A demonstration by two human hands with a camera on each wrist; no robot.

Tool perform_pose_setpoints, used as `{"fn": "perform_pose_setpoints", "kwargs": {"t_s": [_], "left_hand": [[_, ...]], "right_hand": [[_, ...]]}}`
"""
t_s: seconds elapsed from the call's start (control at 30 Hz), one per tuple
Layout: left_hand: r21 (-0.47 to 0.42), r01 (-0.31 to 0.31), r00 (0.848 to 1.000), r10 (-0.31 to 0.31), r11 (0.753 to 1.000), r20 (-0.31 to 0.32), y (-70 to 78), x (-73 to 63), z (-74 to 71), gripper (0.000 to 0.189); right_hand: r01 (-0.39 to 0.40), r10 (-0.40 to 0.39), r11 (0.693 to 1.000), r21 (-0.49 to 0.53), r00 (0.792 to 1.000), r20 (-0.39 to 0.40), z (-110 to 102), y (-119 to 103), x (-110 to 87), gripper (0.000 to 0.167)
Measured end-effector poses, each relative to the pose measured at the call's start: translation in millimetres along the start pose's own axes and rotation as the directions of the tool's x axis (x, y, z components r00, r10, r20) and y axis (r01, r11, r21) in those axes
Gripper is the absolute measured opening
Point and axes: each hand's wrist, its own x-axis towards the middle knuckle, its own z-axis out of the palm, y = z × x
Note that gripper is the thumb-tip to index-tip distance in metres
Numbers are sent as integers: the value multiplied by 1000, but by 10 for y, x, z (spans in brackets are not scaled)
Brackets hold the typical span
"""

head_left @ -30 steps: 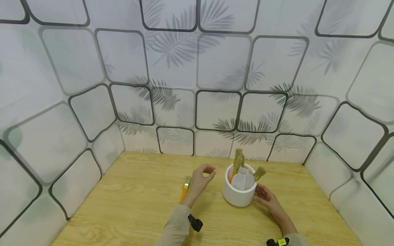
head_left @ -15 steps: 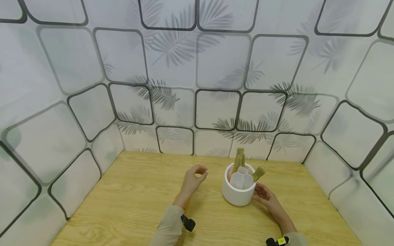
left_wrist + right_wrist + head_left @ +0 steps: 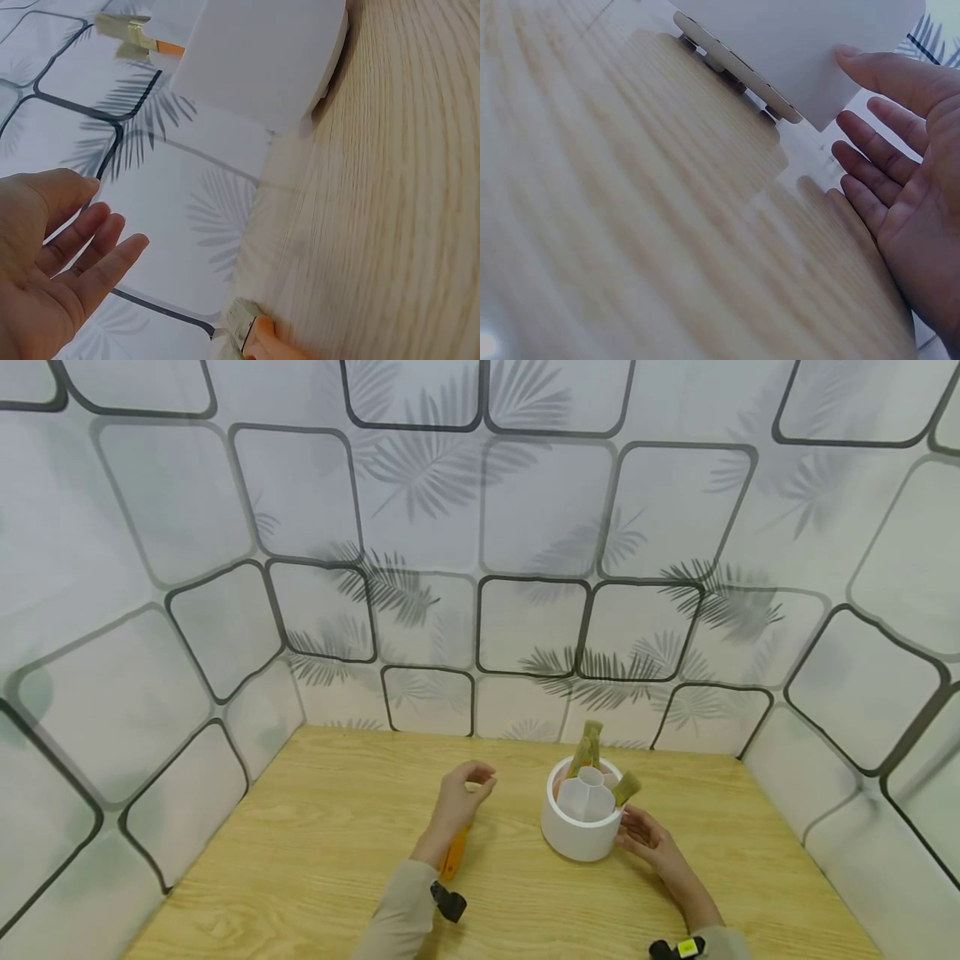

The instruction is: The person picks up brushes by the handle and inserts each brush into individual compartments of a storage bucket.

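Note:
A round white holder with inner dividers stands on the table. Bristle-up paintbrushes rise from its back, and another paintbrush leans out at its right rim. My right hand is at the holder's right side, its thumb tip against the white wall and its fingers spread in the right wrist view. My left hand hovers left of the holder with loosely bent fingers and nothing between them. Under it lies a loose paintbrush with an orange handle, its bristle end hidden by the hand in the head view.
The wood-grain table meets a patterned backdrop at the back and both sides. Small feet show beneath the holder in the right wrist view. A wrist camera sits at the left cuff.
My left hand has drifted left, over the loose paintbrush. The brushes in the holder have turned slightly, the back ones rightward and the right one toward me. My right hand stays at the holder.

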Motion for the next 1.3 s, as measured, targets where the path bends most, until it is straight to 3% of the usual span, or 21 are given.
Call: {"fn": "perform_pose_setpoints", "kwargs": {"t_s": [0.43,0.83,1.1,1.3], "left_hand": [[-26,75,997,-74,997,14,-74,-23,-98,10],[-51,69,998,-70,996,-1,-201,-68,-141,9],[-8,77,997,-77,997,-7,-261,-94,-189,9],[17,49,999,-49,999,-12,-277,-89,-230,9]], "right_hand": [[-7,7,1000,1,1000,22,-14,19,23,56],[-44,45,999,-18,999,26,-2,-2,17,58],[5,-4,1000,-26,999,40,1,-8,8,58],[0,0,1000,-4,999,49,2,-5,7,58]]}}
